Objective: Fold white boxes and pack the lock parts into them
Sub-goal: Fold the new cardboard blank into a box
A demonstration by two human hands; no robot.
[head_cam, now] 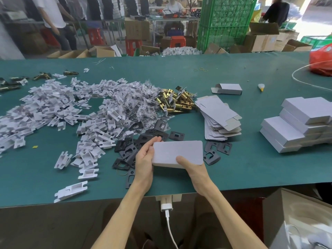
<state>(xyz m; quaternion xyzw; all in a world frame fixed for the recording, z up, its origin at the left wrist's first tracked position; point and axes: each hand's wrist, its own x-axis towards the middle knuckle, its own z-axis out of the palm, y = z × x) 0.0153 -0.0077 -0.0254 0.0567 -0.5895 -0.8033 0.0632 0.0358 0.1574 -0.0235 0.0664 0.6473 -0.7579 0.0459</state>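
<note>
I hold a closed white box (pixel 177 152) just above the green table (pixel 242 168), near its front edge. My left hand (pixel 144 159) grips the box's left end, fingers curled over the top edge. My right hand (pixel 193 168) holds the front right side, thumb lying on the lid. Black strike plates (pixel 177 136) lie scattered under and around the box. Brass latch bolts (pixel 177 101) sit in a heap beyond them. A fanned stack of flat box blanks (pixel 218 117) lies to the right of the bolts.
A wide spread of white plastic inserts (pixel 59 108) and bagged screws (pixel 142 103) covers the table's left half. Finished white boxes (pixel 301 123) are stacked at the right, one half-folded box (pixel 228 88) behind. A red bag (pixel 321 60) sits far right. Cartons and people stand beyond.
</note>
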